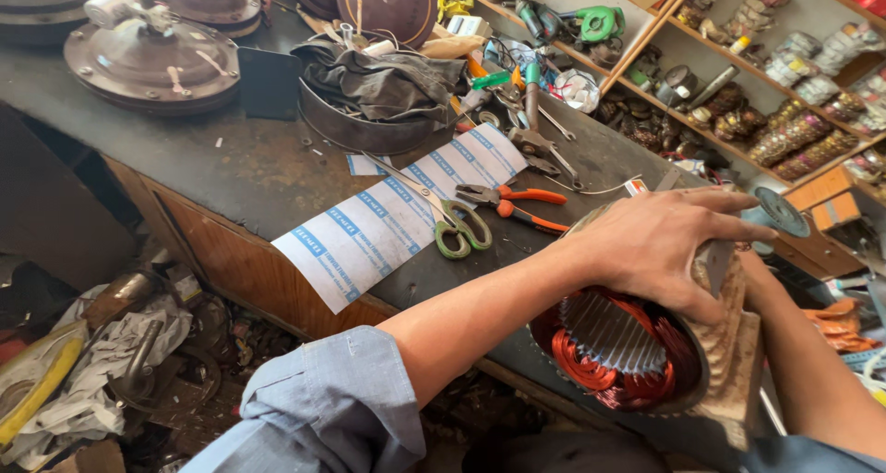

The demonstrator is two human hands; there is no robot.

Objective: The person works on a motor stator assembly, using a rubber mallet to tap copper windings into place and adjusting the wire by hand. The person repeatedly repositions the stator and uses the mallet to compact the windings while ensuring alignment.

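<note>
Copper-red windings fill the bore of a motor stator (620,358), which lies on its side at the near right edge of the dark workbench (249,173), its open end turned toward me. I see the left hand (660,247) laid flat over the top of the stator, fingers spread and pressed against its outer shell. The right hand (752,270) sits behind a worn wooden block (734,353) that stands against the stator's right flank; most of that hand is hidden, so I cannot tell how it grips, though it appears to steady the block.

Left of the stator, on the bench: orange-handled pliers (517,205), green-handled scissors (443,215) resting on a long strip of white insulating paper (388,224) with blue bands, which overhangs the near bench edge. Farther back, a crumpled grey cloth (383,81) lies in a shallow metal pan (355,127). A round fan-motor housing (152,58) stands at the far left. Shelves (766,95) at the far right hold small coils and parts. Scrap litters the floor (101,362) at near left.
</note>
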